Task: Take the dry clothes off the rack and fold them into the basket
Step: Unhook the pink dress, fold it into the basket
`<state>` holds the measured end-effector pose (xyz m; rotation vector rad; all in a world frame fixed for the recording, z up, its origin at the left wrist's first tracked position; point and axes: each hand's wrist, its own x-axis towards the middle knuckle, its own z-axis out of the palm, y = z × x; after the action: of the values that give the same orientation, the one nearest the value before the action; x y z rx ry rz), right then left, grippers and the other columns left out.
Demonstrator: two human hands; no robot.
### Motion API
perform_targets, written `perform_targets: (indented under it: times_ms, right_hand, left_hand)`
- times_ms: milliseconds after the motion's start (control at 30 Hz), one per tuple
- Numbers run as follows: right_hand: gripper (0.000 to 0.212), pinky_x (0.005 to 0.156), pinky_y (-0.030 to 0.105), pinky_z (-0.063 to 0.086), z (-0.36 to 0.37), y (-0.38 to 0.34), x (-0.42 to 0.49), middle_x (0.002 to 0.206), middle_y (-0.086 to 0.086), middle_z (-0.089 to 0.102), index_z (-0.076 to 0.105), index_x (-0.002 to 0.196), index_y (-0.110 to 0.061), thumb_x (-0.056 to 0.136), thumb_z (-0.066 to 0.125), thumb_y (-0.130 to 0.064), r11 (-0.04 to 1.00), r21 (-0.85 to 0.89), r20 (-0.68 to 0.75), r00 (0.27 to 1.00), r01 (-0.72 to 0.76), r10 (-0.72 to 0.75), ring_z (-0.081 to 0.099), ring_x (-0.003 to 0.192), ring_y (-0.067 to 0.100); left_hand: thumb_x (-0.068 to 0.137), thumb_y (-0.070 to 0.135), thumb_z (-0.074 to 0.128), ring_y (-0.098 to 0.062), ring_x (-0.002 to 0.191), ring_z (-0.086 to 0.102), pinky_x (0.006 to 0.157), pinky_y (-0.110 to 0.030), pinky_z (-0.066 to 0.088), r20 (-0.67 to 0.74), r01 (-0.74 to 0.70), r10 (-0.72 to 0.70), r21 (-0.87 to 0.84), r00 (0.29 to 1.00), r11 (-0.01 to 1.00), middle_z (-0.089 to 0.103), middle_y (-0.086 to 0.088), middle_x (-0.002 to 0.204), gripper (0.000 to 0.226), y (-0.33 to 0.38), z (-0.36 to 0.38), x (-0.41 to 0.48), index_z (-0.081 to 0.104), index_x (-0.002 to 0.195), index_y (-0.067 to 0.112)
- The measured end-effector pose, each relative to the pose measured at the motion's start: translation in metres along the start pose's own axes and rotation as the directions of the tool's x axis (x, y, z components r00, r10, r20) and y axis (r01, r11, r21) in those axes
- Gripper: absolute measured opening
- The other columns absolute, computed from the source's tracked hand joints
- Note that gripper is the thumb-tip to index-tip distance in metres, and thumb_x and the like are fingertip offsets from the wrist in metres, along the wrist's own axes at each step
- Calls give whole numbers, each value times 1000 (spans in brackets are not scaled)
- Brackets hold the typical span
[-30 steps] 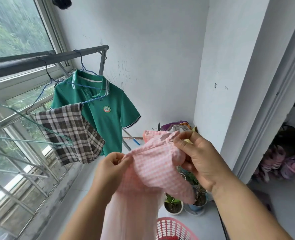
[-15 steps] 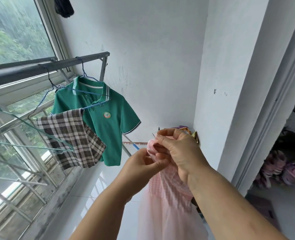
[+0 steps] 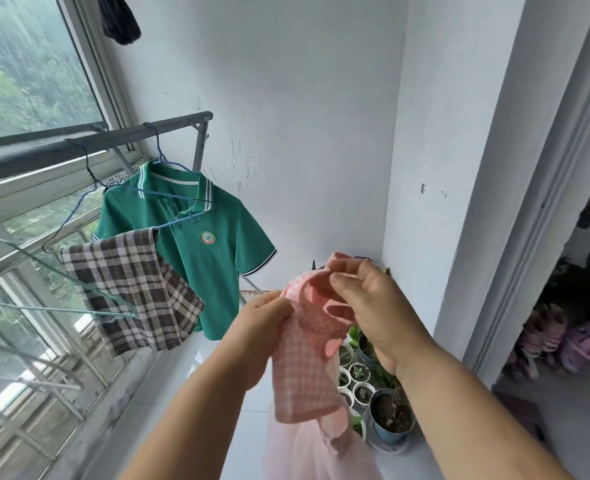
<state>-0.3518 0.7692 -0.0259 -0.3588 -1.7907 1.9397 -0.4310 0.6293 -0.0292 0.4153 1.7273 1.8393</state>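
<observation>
I hold a pink checked dress (image 3: 305, 368) with a sheer pink skirt in front of me, its skirt hanging down. My left hand (image 3: 264, 327) grips the fabric near the top on the left. My right hand (image 3: 369, 306) pinches the top edge higher up on the right. On the grey rack bar (image 3: 113, 142) hang a green polo shirt (image 3: 203, 251) on a blue hanger and a brown plaid garment (image 3: 131, 289). The basket is out of view.
Several potted plants (image 3: 390, 414) stand on the floor by the wall corner below my hands. A window with metal bars (image 3: 16, 341) fills the left side. A dark doorway with pink and purple items (image 3: 570, 337) opens at right. A dark cloth (image 3: 120, 19) hangs at top.
My hands have spread apart a little and opened out the top of the pink dress; the view has tilted up, so the pots show below.
</observation>
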Motion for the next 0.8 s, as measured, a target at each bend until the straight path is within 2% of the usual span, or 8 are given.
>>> perform_targets:
  times_ms: [100, 200, 300, 467, 567, 633, 700, 800]
  right_hand:
    - [18, 72, 17, 52, -8, 10, -4, 105, -2, 73, 60, 114, -18, 98, 58, -26, 973, -231, 95, 995, -17, 40, 71, 95, 9]
    - [26, 75, 12, 49, -8, 18, -11, 98, -13, 73, 64, 108, -24, 87, 70, -39, 897, -441, 205, 975, 18, 81, 67, 91, -6]
    - [5, 69, 11, 47, -5, 20, -14, 82, -16, 73, 70, 89, -26, 87, 72, -30, 868, -491, 275, 959, 75, 73, 66, 76, -7]
    - [7, 74, 23, 57, -5, 18, -10, 87, -2, 75, 67, 94, -17, 95, 61, -20, 906, -421, 220, 974, 52, 47, 71, 82, 8]
    - [14, 83, 37, 59, -2, 18, -11, 93, 0, 76, 68, 98, -18, 93, 64, -30, 904, -423, 237, 970, 56, 51, 72, 91, 17]
    - [30, 83, 36, 60, 2, 16, -13, 97, -3, 76, 70, 104, -19, 85, 70, -42, 916, -396, 272, 961, 65, 50, 72, 93, 12]
    - [33, 83, 34, 59, 7, 14, -13, 98, -6, 76, 72, 105, -20, 81, 71, -43, 931, -358, 270, 962, 74, 28, 72, 93, 9]
    - [11, 79, 29, 57, 8, 10, -11, 92, 0, 77, 76, 92, -18, 87, 70, -25, 978, -204, 201, 980, 39, 3, 70, 87, 10]
  left_hand:
    - [90, -3, 44, -26, 61, 61, 66, -35, 54, 39, -8, 11, -71, 999, 997, 63, -18, 74, 25, 3, -11, 2, 67, 81, 0]
    - [80, 4, 52, -27, 63, 61, 67, -36, 55, 66, -35, 42, -93, 997, 995, 62, -20, 76, 19, 6, -19, 3, 65, 92, -3]
    - [74, 9, 54, -25, 63, 60, 66, -34, 55, 77, -37, 41, -50, 996, 998, 62, -17, 75, 20, 9, -27, 3, 65, 88, 1]
    - [89, 6, 64, -24, 68, 63, 70, -34, 55, 49, -79, 79, -9, 996, 997, 68, -17, 83, 7, 9, -38, 0, 69, 94, 3]
    - [92, 6, 63, -30, 84, 61, 86, -44, 50, 9, -101, 101, -18, 995, 995, 68, -28, 98, 15, 10, -41, -1, 67, 105, 1]
    - [86, 6, 71, -35, 89, 58, 89, -51, 45, 10, -116, 116, -6, 993, 993, 66, -32, 101, 21, 9, -40, -2, 67, 106, 3]
    - [80, 11, 74, -33, 84, 57, 81, -46, 46, 38, -129, 127, 42, 991, 991, 67, -25, 92, 20, 8, -38, -4, 70, 99, 9]
    - [88, 6, 70, -23, 69, 58, 64, -30, 47, 72, -139, 134, 66, 988, 988, 68, -13, 81, 9, 5, -36, -6, 68, 96, 10]
